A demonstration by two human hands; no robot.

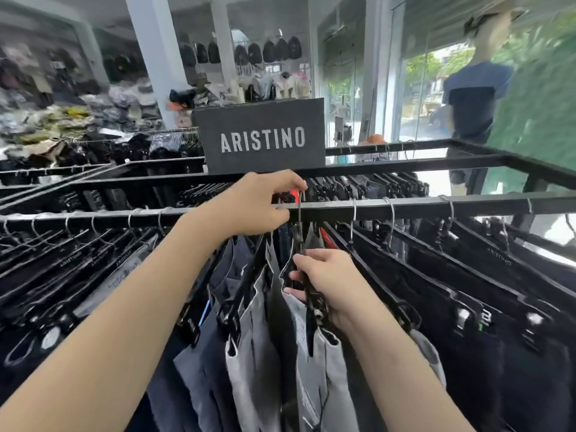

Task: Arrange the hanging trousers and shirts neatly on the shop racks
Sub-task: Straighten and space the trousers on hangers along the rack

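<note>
I judge these soft grey trousers light: my left hand pinches the thin wire hook, my right hand grips the stiff black clip hanger.

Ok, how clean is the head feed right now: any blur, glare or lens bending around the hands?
Head view: the left hand, right hand and the black plastic clip hanger they grip are sharp; toward its edges, the piled folded clothes and the navy-shirted mannequin smear with motion blur; daylight glares through the glass shopfront; the black metal rail bows slightly from the wide lens.
</note>
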